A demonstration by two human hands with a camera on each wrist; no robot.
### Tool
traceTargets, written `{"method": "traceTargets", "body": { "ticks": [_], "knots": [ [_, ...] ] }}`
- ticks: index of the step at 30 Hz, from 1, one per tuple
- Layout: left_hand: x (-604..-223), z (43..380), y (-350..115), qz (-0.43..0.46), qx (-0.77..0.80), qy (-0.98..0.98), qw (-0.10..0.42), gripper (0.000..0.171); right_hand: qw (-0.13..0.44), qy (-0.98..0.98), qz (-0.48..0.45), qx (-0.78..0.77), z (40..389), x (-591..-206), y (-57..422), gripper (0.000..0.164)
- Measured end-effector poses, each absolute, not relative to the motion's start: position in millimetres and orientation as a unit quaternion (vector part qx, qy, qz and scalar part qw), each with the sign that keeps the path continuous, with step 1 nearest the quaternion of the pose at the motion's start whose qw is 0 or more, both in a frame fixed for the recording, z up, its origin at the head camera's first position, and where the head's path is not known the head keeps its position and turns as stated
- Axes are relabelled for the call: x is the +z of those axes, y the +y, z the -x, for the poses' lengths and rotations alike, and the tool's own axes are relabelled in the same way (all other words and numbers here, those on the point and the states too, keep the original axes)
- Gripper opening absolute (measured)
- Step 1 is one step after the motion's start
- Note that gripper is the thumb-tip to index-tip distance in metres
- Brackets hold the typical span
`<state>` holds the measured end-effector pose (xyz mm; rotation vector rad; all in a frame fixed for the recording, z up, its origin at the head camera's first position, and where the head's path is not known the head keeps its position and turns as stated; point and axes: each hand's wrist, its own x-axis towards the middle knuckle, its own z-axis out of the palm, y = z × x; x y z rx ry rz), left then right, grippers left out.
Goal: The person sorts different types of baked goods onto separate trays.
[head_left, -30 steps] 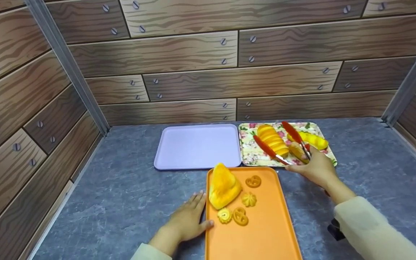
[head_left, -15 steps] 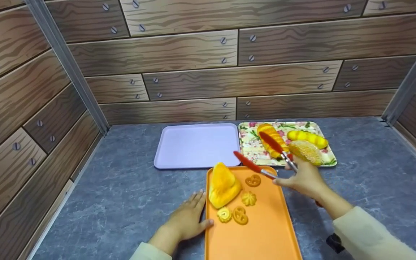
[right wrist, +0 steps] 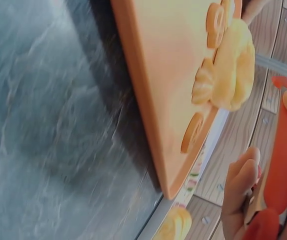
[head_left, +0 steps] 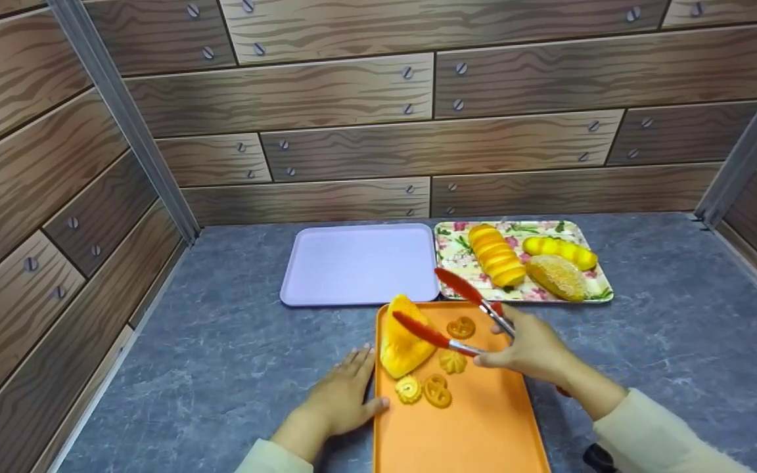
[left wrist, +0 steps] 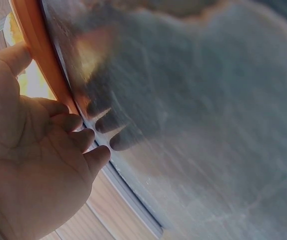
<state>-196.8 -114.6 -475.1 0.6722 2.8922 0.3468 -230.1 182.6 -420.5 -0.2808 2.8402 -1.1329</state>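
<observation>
My right hand (head_left: 536, 348) grips a pair of red-tipped tongs (head_left: 464, 346) over the orange tray (head_left: 464, 433). The tongs' arms are spread, with nothing between them, and one tip overlaps the yellow triangular bread (head_left: 405, 348). My left hand (head_left: 342, 397) lies with straight fingers along the tray's left edge, its thumb on the rim. Below the tongs lie two pretzel-shaped cookies, an upper one (head_left: 461, 327) and a lower one (head_left: 437, 391), a swirl-shaped cookie (head_left: 453, 362) partly covered by the tongs, and a round ridged cookie (head_left: 409, 389).
A lilac tray (head_left: 360, 266) stands behind at the left. To its right, a floral tray (head_left: 451, 289) bears a striped loaf (head_left: 497, 256), a yellow twisted bread (head_left: 560, 251) and a seeded bun (head_left: 556, 277). Wood-patterned walls (head_left: 352, 151) enclose the grey table (head_left: 221, 368).
My right hand has drawn the tongs from the floral tray leftward and nearer, over the orange tray. The seeded bun is now fully visible on the floral tray. My left hand stays put.
</observation>
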Motion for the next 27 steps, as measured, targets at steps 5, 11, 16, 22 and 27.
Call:
{"method": "traceTargets", "body": {
  "ticks": [5,11,16,22,27],
  "knots": [
    [-474.5,196.2,-114.6,-0.227,0.109,0.965,0.071,0.077,0.069,0.919,0.085,-0.379,225.1,-421.5,174.2,0.101],
    [-474.1,196.5,-114.4,-0.227,0.111,0.965,0.072,0.076,0.086,0.919,0.088,-0.375,220.9,-423.1,166.0,0.105],
    [-475.1,196.5,-114.7,-0.226,0.112,0.965,0.070,0.076,0.094,0.918,0.083,-0.376,218.7,-425.4,160.9,0.101],
    [-476.7,196.9,-115.0,-0.223,0.115,0.966,0.069,0.077,0.101,0.919,0.082,-0.372,218.1,-429.7,157.9,0.086],
    [-477.7,196.9,-114.9,-0.223,0.115,0.966,0.066,0.077,0.100,0.924,0.087,-0.359,218.4,-431.5,156.8,0.072]
  ]
}}
